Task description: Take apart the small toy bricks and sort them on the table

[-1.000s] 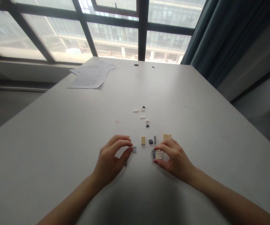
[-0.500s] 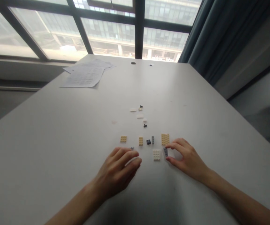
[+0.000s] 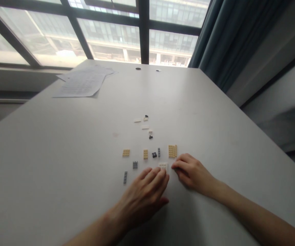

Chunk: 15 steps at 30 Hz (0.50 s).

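My left hand (image 3: 146, 194) reaches over the near edge of a white studded plate (image 3: 163, 165), its fingers apart from the thumb; whether it grips the plate is hidden. To the right, my right hand (image 3: 193, 172) is closed, thumb and fingertips together, on something I cannot make out. Left of my left hand lie a long grey brick (image 3: 125, 177) and a square grey piece (image 3: 135, 165). Behind the hands are tan plates (image 3: 172, 151), a small tan plate (image 3: 145, 154), another tan plate (image 3: 126, 153), a black piece (image 3: 154, 155) and a narrow grey piece (image 3: 159, 152).
Farther back on the white table (image 3: 86, 136) are small white strips (image 3: 145, 127) and small black pieces (image 3: 151, 137). Printed papers (image 3: 82, 83) lie at the back left. A window and a dark curtain (image 3: 221, 41) stand beyond.
My left hand has moved right onto the white plate, uncovering grey pieces on the left. My right hand's fingers have closed together, and the dark grey piece beside them no longer shows. The view has shifted slightly.
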Each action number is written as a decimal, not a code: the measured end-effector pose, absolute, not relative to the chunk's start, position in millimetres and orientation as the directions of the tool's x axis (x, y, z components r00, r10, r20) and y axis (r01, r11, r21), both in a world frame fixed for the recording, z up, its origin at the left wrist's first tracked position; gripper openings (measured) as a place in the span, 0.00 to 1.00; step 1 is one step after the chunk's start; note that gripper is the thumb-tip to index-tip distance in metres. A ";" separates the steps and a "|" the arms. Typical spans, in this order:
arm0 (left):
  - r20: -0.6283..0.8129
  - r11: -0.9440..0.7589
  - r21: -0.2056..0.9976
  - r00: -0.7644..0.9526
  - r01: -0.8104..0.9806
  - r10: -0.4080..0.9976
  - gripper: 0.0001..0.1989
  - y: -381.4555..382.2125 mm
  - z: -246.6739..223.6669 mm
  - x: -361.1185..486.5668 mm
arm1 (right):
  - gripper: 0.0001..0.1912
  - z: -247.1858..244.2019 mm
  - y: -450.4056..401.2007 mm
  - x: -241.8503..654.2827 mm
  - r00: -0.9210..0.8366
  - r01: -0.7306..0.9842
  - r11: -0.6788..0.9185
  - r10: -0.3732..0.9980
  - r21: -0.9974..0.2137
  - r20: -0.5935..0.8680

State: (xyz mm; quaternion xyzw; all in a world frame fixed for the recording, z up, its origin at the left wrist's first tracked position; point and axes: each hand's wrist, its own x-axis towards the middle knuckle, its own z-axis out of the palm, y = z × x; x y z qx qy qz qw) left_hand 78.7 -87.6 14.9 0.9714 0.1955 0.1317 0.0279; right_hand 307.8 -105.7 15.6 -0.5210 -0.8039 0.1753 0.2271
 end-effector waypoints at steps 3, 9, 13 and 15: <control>0.242 -0.916 0.104 0.883 0.388 0.401 0.26 -86.2 9.7 81.0 | 0.19 15.9 -105.4 309.5 -0.421 0.712 0.487 0.873 -0.505 0.248; 0.251 -0.923 0.076 0.889 0.377 0.384 0.24 -85.2 5.3 79.6 | 0.15 18.1 -117.2 314.8 -0.201 0.743 0.324 0.942 -0.585 0.267; 0.233 -0.924 0.078 0.894 0.375 0.382 0.24 -84.2 4.6 80.2 | 0.14 11.5 -117.4 310.0 -0.239 0.750 0.330 0.943 -0.574 0.230; 0.237 -0.926 0.081 0.895 0.368 0.377 0.24 -84.0 4.3 80.3 | 0.13 8.3 -113.8 305.4 -0.266 0.738 0.357 0.934 -0.573 0.239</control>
